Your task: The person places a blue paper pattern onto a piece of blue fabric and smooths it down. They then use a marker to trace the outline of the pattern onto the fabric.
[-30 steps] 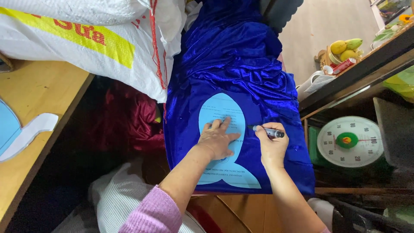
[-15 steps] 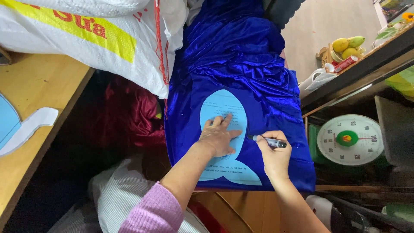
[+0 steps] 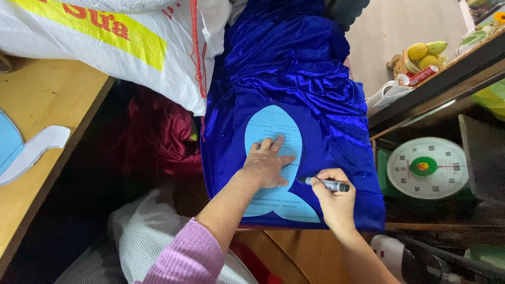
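Marker (image 3: 330, 184) in right-hand grip (image 3: 334, 202) (template-side)

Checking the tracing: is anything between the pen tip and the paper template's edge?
Nothing visible. The right hand holds the grey marker pen at the light blue paper template, pinned on the shiny blue fabric by the left hand.

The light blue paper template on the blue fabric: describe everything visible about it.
The light blue paper template is a flat cutout, rounded and pointed at its far end, narrowing at a waist, then flaring into two tips near the person. It looks like thin paper with small dark print. It lies flat on the shiny blue fabric. The left hand presses down on its middle, fingers spread. The right hand holds a marker with its tip at the template's right edge, by the waist.
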